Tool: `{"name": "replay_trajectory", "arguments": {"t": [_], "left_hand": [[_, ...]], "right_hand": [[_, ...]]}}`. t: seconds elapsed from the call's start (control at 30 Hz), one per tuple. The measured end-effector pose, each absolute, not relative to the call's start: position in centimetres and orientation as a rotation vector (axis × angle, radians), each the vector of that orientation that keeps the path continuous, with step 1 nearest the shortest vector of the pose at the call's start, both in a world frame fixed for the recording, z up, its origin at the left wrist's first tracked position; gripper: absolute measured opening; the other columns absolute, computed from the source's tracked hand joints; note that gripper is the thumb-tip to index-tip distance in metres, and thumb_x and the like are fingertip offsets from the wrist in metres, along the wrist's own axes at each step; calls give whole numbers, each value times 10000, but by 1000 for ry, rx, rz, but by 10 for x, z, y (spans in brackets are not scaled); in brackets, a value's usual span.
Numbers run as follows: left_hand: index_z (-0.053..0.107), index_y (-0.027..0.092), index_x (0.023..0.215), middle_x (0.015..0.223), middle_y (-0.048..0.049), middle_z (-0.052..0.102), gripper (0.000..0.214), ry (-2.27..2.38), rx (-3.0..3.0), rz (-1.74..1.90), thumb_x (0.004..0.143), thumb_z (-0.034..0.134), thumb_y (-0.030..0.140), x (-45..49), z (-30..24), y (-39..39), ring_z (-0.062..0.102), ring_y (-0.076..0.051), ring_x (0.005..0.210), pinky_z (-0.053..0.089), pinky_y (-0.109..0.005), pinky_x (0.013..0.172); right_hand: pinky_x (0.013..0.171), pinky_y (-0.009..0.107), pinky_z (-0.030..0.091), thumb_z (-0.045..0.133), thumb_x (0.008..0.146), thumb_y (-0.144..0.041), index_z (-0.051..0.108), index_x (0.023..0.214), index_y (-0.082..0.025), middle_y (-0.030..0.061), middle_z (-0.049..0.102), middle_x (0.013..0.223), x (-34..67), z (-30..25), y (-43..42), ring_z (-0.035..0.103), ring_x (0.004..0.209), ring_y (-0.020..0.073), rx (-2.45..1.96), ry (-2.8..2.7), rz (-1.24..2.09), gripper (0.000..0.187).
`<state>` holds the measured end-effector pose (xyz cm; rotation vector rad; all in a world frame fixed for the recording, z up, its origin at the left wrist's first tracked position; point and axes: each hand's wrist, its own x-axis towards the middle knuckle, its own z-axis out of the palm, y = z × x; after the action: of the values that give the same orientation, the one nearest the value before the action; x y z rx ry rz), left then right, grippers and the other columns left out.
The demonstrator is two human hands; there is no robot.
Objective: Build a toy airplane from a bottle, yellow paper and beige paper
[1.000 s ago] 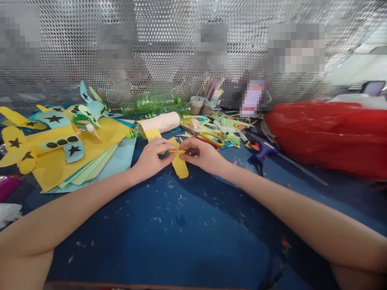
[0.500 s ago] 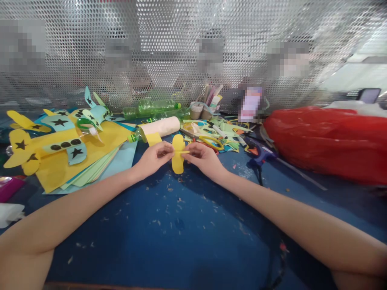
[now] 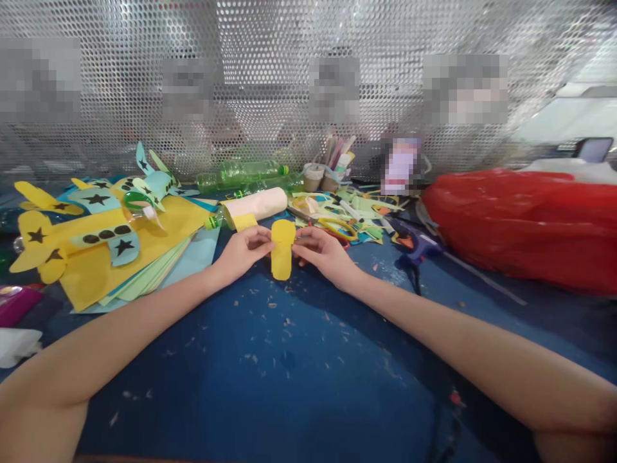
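Note:
A small yellow paper cutout (image 3: 281,257) with rounded ends stands upright between my two hands, a crease running across its upper part. My left hand (image 3: 245,254) pinches its left edge between thumb and fingers. On the other side, the bent fingers and thumb of my right hand (image 3: 328,254) close on its right edge. Just behind my left hand lies a bottle wrapped in pale paper (image 3: 258,204), with a green cap and a yellow strip (image 3: 245,222) near its neck.
Paper-covered toy planes (image 3: 91,235) and coloured sheets (image 3: 144,283) lie to the left. Green bottles (image 3: 250,170), paper scraps (image 3: 371,202) and yellow-handled scissors (image 3: 340,227) are at the back. A blue glue gun (image 3: 418,247) and red plastic bag (image 3: 525,225) are on the right.
The yellow cutout has turned so its broad face shows; before, a narrow fold stuck out between my fingertips. My hands have barely moved.

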<state>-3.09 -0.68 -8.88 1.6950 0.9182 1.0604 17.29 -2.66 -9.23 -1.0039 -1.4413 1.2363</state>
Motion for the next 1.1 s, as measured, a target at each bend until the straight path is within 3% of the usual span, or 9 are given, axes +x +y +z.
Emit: {"name": "replay_trajectory", "arguments": {"t": [0.4, 0.8, 1.1], "left_hand": [[632, 168, 900, 902, -44, 750, 155, 855, 1706, 1009, 782, 697, 245, -29, -92, -5, 702, -169, 829, 575, -346, 829], [644, 165, 910, 873, -50, 766, 208, 810, 1634, 1002, 761, 741, 274, -27, -100, 0, 724, -190, 807, 594, -378, 817], [685, 167, 889, 882, -45, 763, 119, 763, 1823, 1049, 795, 652, 234, -30, -96, -4, 718, -180, 879, 575, -363, 882]], "right_hand": [[517, 258, 499, 831, 657, -366, 597, 838, -213, 11, 667, 805, 176, -97, -24, 576, 672, 130, -1002, -1514, 1204, 334], [497, 246, 485, 819, 680, -360, 613, 907, -207, 19, 681, 850, 178, -102, -23, 565, 661, 121, -952, -1526, 1189, 344], [495, 233, 463, 740, 728, -307, 692, 796, -200, 23, 689, 818, 179, -101, -22, 540, 618, 102, -872, -1600, 1140, 135]]}}
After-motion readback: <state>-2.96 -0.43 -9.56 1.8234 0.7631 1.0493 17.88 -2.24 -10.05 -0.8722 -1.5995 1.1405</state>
